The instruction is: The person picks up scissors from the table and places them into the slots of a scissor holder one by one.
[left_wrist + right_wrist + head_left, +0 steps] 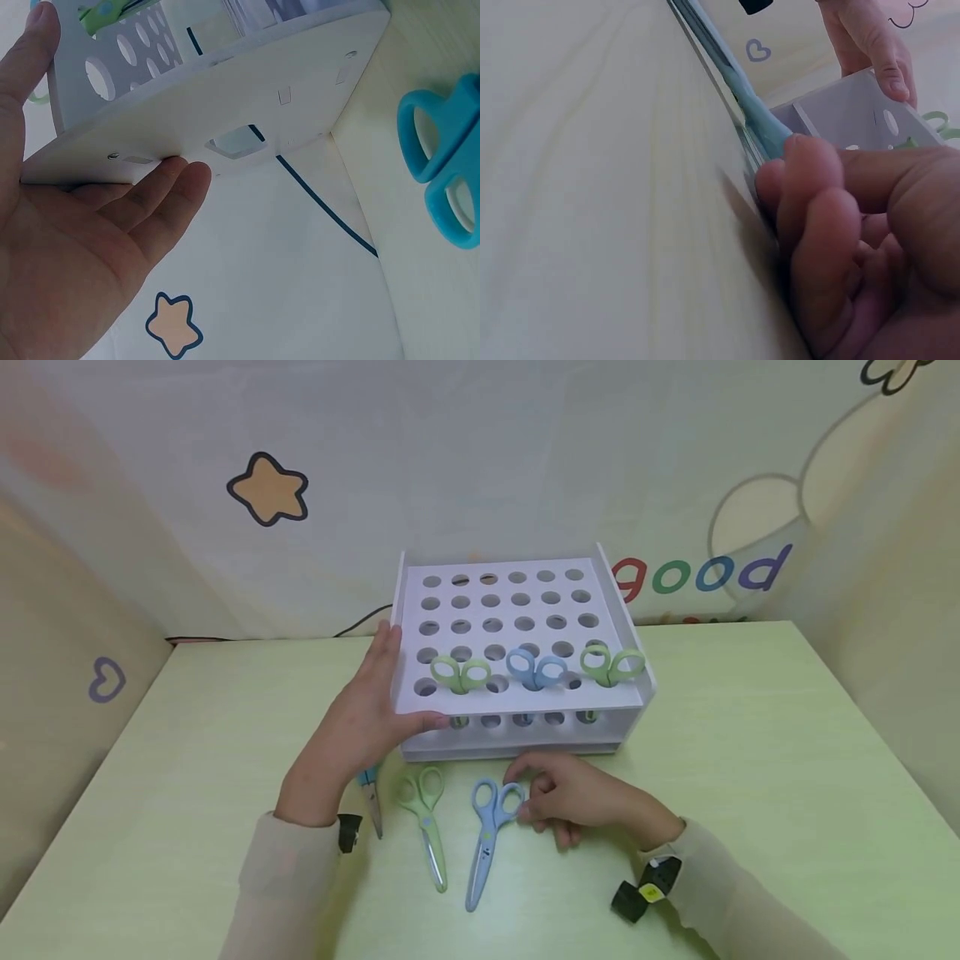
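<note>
My left hand grips the left side of the white holed rack, thumb at its front edge and fingers along the outer side panel. Low on the table in front of the rack, my right hand pinches a handle loop of the light blue scissors, which lie flat with blades pointing toward me. Beside them are light green scissors. Teal scissors lie near my left wrist, partly hidden by it in the head view. Three pairs stand in the rack's front holes: green, blue, green.
The rack stands on a pale green table close to a printed backdrop. A dark cable runs behind the rack on the left. Several rows of holes cover the rack's sloping top. A small black device is strapped at my right wrist.
</note>
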Demonstrator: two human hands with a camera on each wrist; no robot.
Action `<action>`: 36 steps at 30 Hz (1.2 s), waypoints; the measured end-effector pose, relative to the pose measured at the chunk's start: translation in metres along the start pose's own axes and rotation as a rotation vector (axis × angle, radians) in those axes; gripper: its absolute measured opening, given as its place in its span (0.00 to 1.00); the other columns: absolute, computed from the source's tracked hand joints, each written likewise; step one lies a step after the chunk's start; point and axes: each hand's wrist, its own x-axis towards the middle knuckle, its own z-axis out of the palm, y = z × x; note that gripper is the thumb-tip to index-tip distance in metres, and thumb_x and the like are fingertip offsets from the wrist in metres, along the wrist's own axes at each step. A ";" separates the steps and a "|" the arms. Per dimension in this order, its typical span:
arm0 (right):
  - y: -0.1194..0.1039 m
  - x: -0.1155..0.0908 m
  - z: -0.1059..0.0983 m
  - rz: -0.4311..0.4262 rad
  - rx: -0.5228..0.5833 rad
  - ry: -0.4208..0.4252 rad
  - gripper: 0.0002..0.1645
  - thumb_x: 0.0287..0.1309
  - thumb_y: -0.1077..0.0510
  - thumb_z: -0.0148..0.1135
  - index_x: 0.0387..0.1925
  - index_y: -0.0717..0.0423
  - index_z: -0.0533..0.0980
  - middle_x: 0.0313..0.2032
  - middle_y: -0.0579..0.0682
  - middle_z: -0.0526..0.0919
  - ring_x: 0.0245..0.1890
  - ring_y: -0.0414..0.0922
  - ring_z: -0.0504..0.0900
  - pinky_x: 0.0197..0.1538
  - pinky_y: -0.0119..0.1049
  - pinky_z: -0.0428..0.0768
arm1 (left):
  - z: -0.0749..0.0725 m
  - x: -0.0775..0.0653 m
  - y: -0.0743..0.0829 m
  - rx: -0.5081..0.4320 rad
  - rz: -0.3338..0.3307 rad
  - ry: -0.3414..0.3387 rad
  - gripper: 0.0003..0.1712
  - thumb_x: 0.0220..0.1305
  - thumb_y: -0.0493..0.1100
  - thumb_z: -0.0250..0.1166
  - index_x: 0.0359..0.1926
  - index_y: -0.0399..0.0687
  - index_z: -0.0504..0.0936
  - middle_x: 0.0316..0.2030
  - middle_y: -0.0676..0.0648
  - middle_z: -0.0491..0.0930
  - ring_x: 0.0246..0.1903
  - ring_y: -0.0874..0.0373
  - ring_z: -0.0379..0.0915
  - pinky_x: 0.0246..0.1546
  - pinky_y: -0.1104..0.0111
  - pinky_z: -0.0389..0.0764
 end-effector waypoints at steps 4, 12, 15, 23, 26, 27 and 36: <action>0.002 0.000 -0.002 -0.011 0.060 -0.013 0.20 0.64 0.65 0.65 0.55 0.59 0.71 0.26 0.57 0.82 0.14 0.48 0.81 0.15 0.37 0.77 | 0.000 -0.001 0.000 -0.004 -0.001 -0.001 0.75 0.50 0.61 0.79 0.81 0.56 0.33 0.79 0.55 0.25 0.76 0.44 0.42 0.69 0.47 0.59; 0.004 -0.002 -0.005 -0.042 0.180 -0.014 0.20 0.65 0.69 0.61 0.55 0.63 0.68 0.40 0.59 0.86 0.20 0.52 0.85 0.18 0.37 0.79 | 0.000 -0.001 0.000 -0.005 -0.007 -0.001 0.73 0.52 0.58 0.80 0.81 0.56 0.33 0.79 0.56 0.25 0.76 0.44 0.42 0.69 0.47 0.59; 0.005 -0.002 -0.005 -0.064 0.211 -0.004 0.17 0.67 0.68 0.57 0.56 0.65 0.69 0.41 0.60 0.86 0.20 0.52 0.85 0.20 0.38 0.80 | 0.000 -0.001 0.000 -0.008 -0.007 0.001 0.73 0.52 0.57 0.80 0.81 0.57 0.33 0.79 0.56 0.25 0.77 0.44 0.41 0.69 0.46 0.59; 0.002 -0.002 -0.001 -0.165 0.269 0.067 0.10 0.74 0.68 0.50 0.52 0.69 0.71 0.36 0.59 0.83 0.22 0.50 0.86 0.25 0.43 0.83 | 0.001 -0.001 0.001 -0.008 -0.010 0.010 0.73 0.52 0.57 0.80 0.82 0.57 0.34 0.79 0.56 0.25 0.76 0.44 0.43 0.68 0.46 0.61; -0.002 -0.003 0.001 -0.192 0.287 0.110 0.09 0.74 0.68 0.50 0.50 0.69 0.71 0.34 0.58 0.80 0.21 0.48 0.85 0.24 0.41 0.83 | 0.001 -0.001 0.000 -0.010 -0.005 0.010 0.73 0.52 0.57 0.80 0.82 0.57 0.34 0.79 0.55 0.25 0.76 0.44 0.42 0.68 0.47 0.60; -0.004 -0.003 0.002 -0.196 0.294 0.122 0.08 0.74 0.68 0.51 0.50 0.69 0.71 0.33 0.58 0.80 0.21 0.48 0.84 0.24 0.40 0.82 | 0.001 -0.001 0.000 -0.012 -0.002 0.010 0.73 0.52 0.57 0.80 0.82 0.56 0.34 0.79 0.55 0.25 0.77 0.45 0.42 0.68 0.47 0.60; -0.018 -0.010 0.007 -0.244 0.381 0.100 0.10 0.67 0.68 0.61 0.45 0.71 0.71 0.30 0.57 0.79 0.23 0.44 0.83 0.28 0.36 0.83 | 0.001 -0.001 0.001 -0.005 -0.004 0.011 0.73 0.52 0.57 0.80 0.82 0.57 0.34 0.79 0.55 0.26 0.76 0.44 0.45 0.66 0.48 0.64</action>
